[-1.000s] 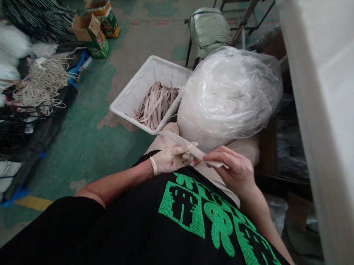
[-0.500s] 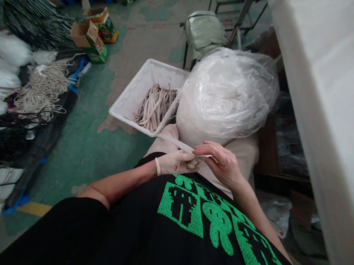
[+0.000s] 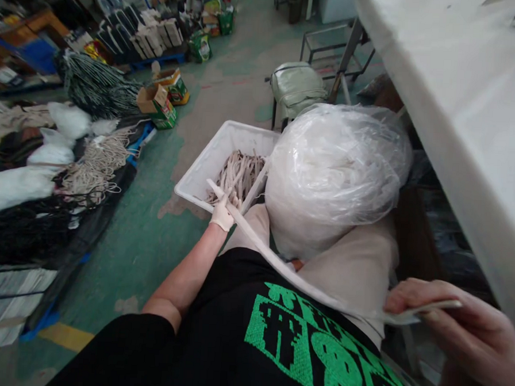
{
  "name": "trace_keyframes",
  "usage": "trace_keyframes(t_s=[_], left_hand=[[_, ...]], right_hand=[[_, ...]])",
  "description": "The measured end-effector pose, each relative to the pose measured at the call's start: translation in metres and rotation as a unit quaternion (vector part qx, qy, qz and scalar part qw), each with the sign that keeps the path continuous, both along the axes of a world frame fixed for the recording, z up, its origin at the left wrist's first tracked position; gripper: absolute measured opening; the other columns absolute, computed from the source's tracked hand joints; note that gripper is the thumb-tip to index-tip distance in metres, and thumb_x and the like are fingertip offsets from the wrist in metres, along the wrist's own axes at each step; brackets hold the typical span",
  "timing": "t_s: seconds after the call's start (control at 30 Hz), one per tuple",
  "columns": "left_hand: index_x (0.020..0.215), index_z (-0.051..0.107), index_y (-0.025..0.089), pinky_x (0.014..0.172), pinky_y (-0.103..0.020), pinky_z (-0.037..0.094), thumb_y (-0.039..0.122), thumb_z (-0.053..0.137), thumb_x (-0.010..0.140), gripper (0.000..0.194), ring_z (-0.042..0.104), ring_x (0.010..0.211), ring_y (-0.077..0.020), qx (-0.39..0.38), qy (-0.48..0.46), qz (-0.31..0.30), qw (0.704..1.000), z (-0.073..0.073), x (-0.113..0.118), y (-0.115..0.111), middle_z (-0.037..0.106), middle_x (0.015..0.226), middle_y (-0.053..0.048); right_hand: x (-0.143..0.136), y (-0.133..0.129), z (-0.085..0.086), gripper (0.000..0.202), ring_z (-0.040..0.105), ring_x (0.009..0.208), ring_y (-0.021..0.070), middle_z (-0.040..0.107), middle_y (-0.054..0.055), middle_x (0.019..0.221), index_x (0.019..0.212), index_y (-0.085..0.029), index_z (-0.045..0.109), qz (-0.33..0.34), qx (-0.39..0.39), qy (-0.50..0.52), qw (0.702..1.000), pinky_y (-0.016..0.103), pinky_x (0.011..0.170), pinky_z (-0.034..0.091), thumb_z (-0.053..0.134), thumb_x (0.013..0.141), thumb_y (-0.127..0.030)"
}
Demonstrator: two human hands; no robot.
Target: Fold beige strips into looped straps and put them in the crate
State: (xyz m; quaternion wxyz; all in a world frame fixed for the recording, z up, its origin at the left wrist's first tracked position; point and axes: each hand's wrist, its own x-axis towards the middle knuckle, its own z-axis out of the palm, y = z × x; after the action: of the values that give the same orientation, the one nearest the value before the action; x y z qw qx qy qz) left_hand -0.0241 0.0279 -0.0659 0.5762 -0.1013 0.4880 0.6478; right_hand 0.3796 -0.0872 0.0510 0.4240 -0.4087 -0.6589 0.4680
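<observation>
A long pale strip [image 3: 275,259] stretches across my lap between both hands. My gloved left hand [image 3: 222,213] is closed on it near one end, over the front rim of a white bin [image 3: 198,166]. Tangled beige strips [image 3: 241,172] lie inside that bin. At the lower right, my bare right hand [image 3: 453,324] pinches the strip's other end, which sticks out past the fingers. A big clear plastic bag [image 3: 336,168] with white contents rests between my legs, right of the bin.
A white-covered table [image 3: 456,94] runs along the right. Beyond the bag stands a stool with a green bundle [image 3: 297,85]. Cords [image 3: 95,167], white bags and small cardboard boxes [image 3: 158,104] lie on the left.
My hands were together at my lap; now they are far apart, the left forward to the bin, the right out to the lower right, with the strip drawn out between them. The view has tilted up.
</observation>
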Motion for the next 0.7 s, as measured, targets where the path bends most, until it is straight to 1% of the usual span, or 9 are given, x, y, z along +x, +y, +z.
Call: trace_keyframes(t_s=[0.1,0.17,0.23,0.3,0.37,0.4,0.5,0.63,0.7], left_hand=[[0.115,0.07,0.015,0.064,-0.021,0.051,0.024,0.062,0.094,0.024,0.056,0.053,-0.0071,0.114,0.082,-0.151,0.979,0.009,0.024,-0.003,0.066,0.067,0.001],[0.117,0.071,0.011,0.064,-0.023,0.05,0.032,0.071,0.088,0.035,0.057,0.056,-0.0092,0.185,0.13,-0.279,0.933,0.012,0.044,-0.011,0.067,0.066,-0.001],[0.118,0.072,0.009,0.064,-0.024,0.048,0.04,0.074,0.085,0.045,0.058,0.058,-0.0112,0.224,0.156,-0.388,0.88,0.014,0.061,-0.019,0.068,0.066,-0.003],[0.118,0.072,0.009,0.06,-0.025,0.047,0.047,0.074,0.083,0.052,0.059,0.057,-0.0126,0.238,0.169,-0.478,0.828,0.016,0.075,-0.025,0.068,0.065,-0.005],[0.116,0.074,0.009,0.059,-0.027,0.047,0.053,0.074,0.082,0.056,0.059,0.055,-0.0139,0.242,0.182,-0.546,0.781,0.02,0.085,-0.029,0.069,0.065,-0.006],[0.113,0.075,0.01,0.06,-0.028,0.048,0.056,0.073,0.081,0.056,0.06,0.056,-0.0149,0.241,0.191,-0.572,0.761,0.023,0.09,-0.031,0.07,0.067,-0.006],[0.109,0.077,0.011,0.074,-0.033,0.053,0.059,0.073,0.08,0.056,0.067,0.072,-0.0205,0.247,0.214,-0.608,0.723,0.037,0.1,-0.034,0.075,0.082,-0.011],[0.122,0.071,0.014,0.097,-0.043,0.05,0.069,0.068,0.079,0.07,0.068,0.104,-0.0306,0.318,0.23,-0.536,0.747,0.06,0.117,-0.035,0.074,0.109,-0.015],[0.119,0.071,0.016,0.104,-0.043,0.046,0.061,0.069,0.082,0.058,0.063,0.114,-0.0308,0.32,0.296,-0.502,0.747,0.072,0.127,-0.034,0.073,0.115,-0.011]], right_hand=[[-0.022,0.024,-0.013,0.019,0.07,0.063,0.0207,0.075,0.005,0.071,0.082,-0.027,0.077,0.041,-0.016,0.008,0.999,0.03,0.06,0.059,0.067,0.092,-0.039],[-0.041,0.045,-0.021,0.022,0.072,0.072,0.0195,0.077,0.006,0.08,0.084,-0.024,0.078,0.039,-0.042,0.05,0.997,0.029,0.069,0.059,0.067,0.092,-0.041],[-0.056,0.068,-0.03,0.021,0.073,0.093,0.0212,0.078,0.007,0.106,0.088,-0.025,0.079,0.031,-0.06,0.103,0.992,0.033,0.083,0.058,0.07,0.09,-0.044],[-0.068,0.088,-0.036,0.023,0.065,0.119,0.0249,0.068,0.007,0.135,0.09,-0.025,0.079,0.045,-0.08,0.138,0.986,0.04,0.099,0.053,0.073,0.086,-0.047],[-0.077,0.103,-0.038,0.025,0.059,0.129,0.0257,0.061,0.005,0.144,0.091,-0.025,0.079,0.051,-0.082,0.152,0.984,0.043,0.106,0.047,0.075,0.084,-0.049],[-0.08,0.107,-0.039,0.026,0.059,0.127,0.0254,0.063,0.005,0.142,0.092,-0.025,0.079,0.058,-0.081,0.153,0.983,0.043,0.107,0.047,0.075,0.084,-0.05],[-0.091,0.109,-0.036,0.029,0.068,0.111,0.0229,0.075,0.006,0.118,0.097,-0.025,0.079,0.056,-0.071,0.15,0.985,0.042,0.102,0.05,0.073,0.085,-0.05],[-0.102,0.097,-0.034,0.025,0.071,0.102,0.0221,0.078,0.004,0.103,0.095,-0.024,0.08,0.014,-0.052,0.128,0.99,0.04,0.096,0.054,0.074,0.086,-0.047],[-0.105,0.09,-0.032,0.023,0.072,0.102,0.0231,0.079,0.004,0.1,0.094,-0.025,0.08,-0.006,-0.037,0.109,0.993,0.042,0.099,0.054,0.073,0.086,-0.046]])
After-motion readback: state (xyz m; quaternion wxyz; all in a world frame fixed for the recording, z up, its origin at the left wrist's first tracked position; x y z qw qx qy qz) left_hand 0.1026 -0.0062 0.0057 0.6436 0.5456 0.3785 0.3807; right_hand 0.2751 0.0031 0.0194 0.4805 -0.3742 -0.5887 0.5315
